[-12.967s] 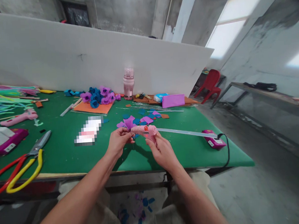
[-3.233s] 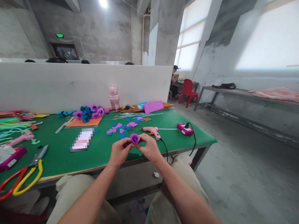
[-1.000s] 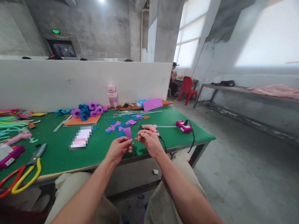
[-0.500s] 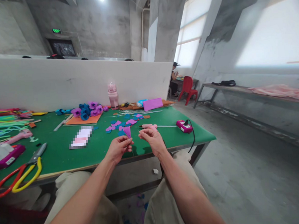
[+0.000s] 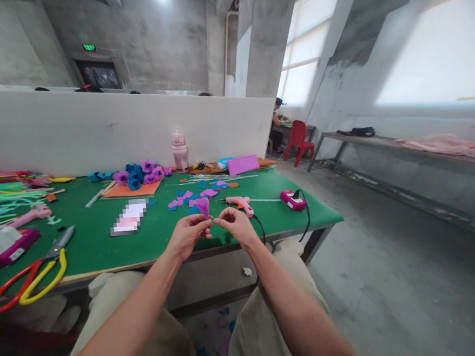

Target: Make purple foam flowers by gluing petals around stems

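Note:
Between the thumb and fingers of my left hand [image 5: 191, 232] is a purple paper petal [image 5: 202, 205], curled like a small cone and pointing up. My right hand [image 5: 235, 225] is close beside it, fingertips pinched together and nearly touching the left fingers; whatever is in that pinch is too small to name. Behind my right hand a pink glue gun [image 5: 240, 202] lies on the green table, with a clear glue stick [image 5: 264, 200] out of its back. Loose purple and blue paper petals [image 5: 186, 195] are scattered just beyond my left hand.
Red-and-yellow-handled scissors [image 5: 44, 270] lie at the left edge. Finished paper flowers [image 5: 135, 181] sit on orange paper, near a pink bottle [image 5: 180, 152]. A magenta power strip [image 5: 293, 200] with a black cord stands on the right. A white partition [image 5: 115, 124] borders the table's back.
My right hand has moved left and down to the left hand, uncovering the glue gun. The petal in my left hand now looks rounder and more curled.

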Demonstrator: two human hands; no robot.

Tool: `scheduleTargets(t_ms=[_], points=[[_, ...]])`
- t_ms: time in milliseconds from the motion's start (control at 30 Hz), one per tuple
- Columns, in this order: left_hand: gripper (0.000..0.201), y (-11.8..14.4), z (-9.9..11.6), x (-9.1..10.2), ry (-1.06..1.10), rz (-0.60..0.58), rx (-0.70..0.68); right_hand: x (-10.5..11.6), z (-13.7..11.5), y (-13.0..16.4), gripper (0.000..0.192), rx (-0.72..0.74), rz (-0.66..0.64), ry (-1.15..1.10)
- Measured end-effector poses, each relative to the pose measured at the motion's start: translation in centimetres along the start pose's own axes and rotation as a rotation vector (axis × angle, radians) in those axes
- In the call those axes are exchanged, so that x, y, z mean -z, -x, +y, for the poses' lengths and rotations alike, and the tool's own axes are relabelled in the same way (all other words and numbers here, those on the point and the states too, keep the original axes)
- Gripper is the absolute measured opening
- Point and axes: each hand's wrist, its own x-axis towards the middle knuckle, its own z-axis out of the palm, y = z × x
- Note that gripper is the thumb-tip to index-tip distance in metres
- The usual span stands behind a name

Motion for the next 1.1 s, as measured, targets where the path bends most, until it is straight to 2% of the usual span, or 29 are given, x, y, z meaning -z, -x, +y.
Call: scheduleTargets(t_ms=[233,467,833,967,1100], points=[[0.028,-0.1,-0.3,-0.1,-0.047,0.04,-0.014,-0.7,0.3,0.2,0.024,0.035,0.038,0.095],[0.034,-0.3,-0.6,-0.2,-0.011,0.13,-0.065,-2.4,0.6,0.7,0.025,0.03,0.187,0.149],[0.032,-0.3,-0.4,-0.3,0.006,0.118,-0.063,-2.8,0.2,1.0,0.024,0.083,0.214,0.222],[0.032,-0.4,0.2,0.3,0.02,0.126,-0.064,-2.3,0.0,0.8,0.025,0.074,0.202,0.127],[0.03,-0.4,0.8,0.8,0.055,0.084,-0.009,-1.9,-0.1,0.5,0.028,-0.044,0.097,-0.152]])
